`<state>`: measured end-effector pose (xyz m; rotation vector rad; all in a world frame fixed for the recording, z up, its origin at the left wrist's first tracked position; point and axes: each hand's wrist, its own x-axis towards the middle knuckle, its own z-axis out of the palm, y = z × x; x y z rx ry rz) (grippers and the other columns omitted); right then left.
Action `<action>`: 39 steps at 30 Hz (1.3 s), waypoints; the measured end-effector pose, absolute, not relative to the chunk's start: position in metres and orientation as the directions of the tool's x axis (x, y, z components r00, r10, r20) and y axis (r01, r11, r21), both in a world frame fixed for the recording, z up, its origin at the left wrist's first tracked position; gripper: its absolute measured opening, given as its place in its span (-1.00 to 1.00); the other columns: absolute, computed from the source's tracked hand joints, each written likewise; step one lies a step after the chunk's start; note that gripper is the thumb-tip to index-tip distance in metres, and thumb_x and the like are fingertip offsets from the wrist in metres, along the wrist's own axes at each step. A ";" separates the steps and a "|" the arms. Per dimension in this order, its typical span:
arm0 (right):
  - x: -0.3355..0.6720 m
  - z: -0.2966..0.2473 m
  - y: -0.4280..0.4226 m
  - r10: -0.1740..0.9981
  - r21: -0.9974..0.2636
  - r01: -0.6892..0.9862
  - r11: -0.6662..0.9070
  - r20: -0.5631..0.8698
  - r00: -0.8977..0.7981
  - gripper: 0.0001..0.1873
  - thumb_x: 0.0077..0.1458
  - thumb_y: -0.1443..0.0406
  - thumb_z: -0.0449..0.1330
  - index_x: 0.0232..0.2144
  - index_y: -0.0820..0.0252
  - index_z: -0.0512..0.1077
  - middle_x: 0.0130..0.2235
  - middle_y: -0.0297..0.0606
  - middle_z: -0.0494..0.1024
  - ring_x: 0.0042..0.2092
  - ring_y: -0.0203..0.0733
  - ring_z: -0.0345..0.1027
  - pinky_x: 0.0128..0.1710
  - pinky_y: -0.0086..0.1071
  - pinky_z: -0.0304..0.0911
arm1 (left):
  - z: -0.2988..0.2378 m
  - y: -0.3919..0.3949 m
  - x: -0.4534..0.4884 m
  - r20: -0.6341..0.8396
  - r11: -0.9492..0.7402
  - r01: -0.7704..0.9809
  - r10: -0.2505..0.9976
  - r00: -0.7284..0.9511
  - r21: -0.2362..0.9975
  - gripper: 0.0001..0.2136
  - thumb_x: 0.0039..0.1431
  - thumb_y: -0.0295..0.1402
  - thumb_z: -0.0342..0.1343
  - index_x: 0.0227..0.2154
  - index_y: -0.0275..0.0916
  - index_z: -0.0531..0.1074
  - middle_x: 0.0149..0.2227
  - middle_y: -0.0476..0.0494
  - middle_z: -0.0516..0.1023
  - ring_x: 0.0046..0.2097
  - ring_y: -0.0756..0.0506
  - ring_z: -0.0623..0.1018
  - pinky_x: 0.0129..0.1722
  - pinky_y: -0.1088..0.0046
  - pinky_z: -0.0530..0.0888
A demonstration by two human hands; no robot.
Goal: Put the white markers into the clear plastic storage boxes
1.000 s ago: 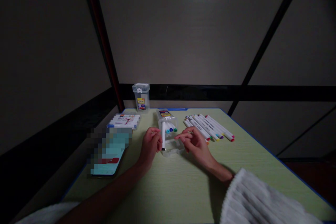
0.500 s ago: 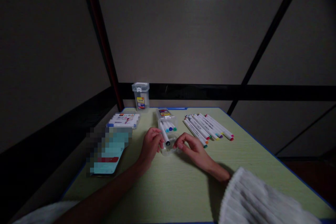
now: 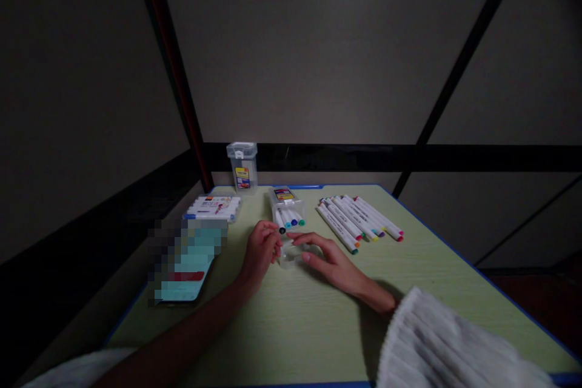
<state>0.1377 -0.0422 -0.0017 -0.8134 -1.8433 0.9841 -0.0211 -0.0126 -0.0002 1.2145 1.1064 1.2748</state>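
A clear plastic marker box (image 3: 285, 206) lies on its side in the middle of the green table (image 3: 309, 321), its open end toward me and several white markers (image 3: 289, 218) with coloured caps inside. My left hand (image 3: 262, 251) is curled at the box's open end, fingertips on the black-capped marker (image 3: 280, 225) at the left of the row. My right hand (image 3: 326, 258) rests on the table beside it, fingers stretched toward the box's clear lid (image 3: 291, 253) and touching it.
Several loose markers (image 3: 359, 222) lie in a row to the right. A closed marker box (image 3: 242, 166) stands upright at the back. A flat marker pack (image 3: 213, 207) and a blurred phone-like item (image 3: 186, 260) lie on the left. Dark walls surround the table.
The marker my left hand held upright outside the box has gone down into the box among the others. My right hand dropped lower and stretched onto the lid.
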 end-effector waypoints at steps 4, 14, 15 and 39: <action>0.137 -0.002 -0.042 0.818 -0.864 0.124 0.488 0.403 -0.411 -0.82 0.07 0.31 0.08 -0.23 0.16 0.35 -0.03 -0.16 0.40 0.02 -0.19 0.23 0.06 -0.17 0.03 | -0.001 -0.012 -0.021 0.068 -0.066 -0.078 0.997 0.026 0.995 -0.86 -0.21 -0.38 -0.02 -0.48 -0.24 0.21 -0.69 0.16 0.29 -0.71 0.12 0.24 -0.78 0.66 0.11; 0.138 -0.001 -0.041 0.814 -0.829 0.160 0.536 0.457 -0.359 -0.87 0.07 0.29 0.07 -0.31 0.19 0.36 -0.19 -0.18 0.46 -0.10 -0.18 0.30 -0.04 -0.24 0.13 | 0.002 -0.014 -0.022 0.085 -0.084 -0.039 0.996 0.037 0.996 -0.88 -0.19 -0.39 -0.03 -0.51 -0.30 0.31 -0.42 -0.08 0.51 -0.62 0.09 0.38 -0.74 0.64 0.18; 0.138 -0.001 -0.041 0.813 -0.826 0.166 0.539 0.458 -0.358 -0.88 0.07 0.29 0.07 -0.32 0.19 0.36 -0.20 -0.19 0.46 -0.11 -0.19 0.30 -0.05 -0.24 0.14 | 0.002 -0.015 -0.022 0.089 -0.088 -0.034 0.995 0.036 0.996 -0.87 -0.19 -0.39 -0.03 -0.50 -0.30 0.32 -0.40 -0.11 0.51 -0.61 0.09 0.40 -0.74 0.64 0.19; 0.154 0.000 -0.026 0.794 -0.594 0.550 0.586 0.556 -0.246 -0.87 0.05 0.38 0.00 -0.51 0.18 0.30 -0.44 -0.26 0.35 -0.34 -0.22 0.23 -0.33 -0.36 0.15 | -0.001 -0.011 -0.024 0.068 -0.068 0.014 0.998 0.017 0.998 -0.92 -0.23 -0.40 0.00 -0.58 -0.28 0.31 -0.70 0.07 0.32 -0.66 0.08 0.30 -0.73 0.63 0.18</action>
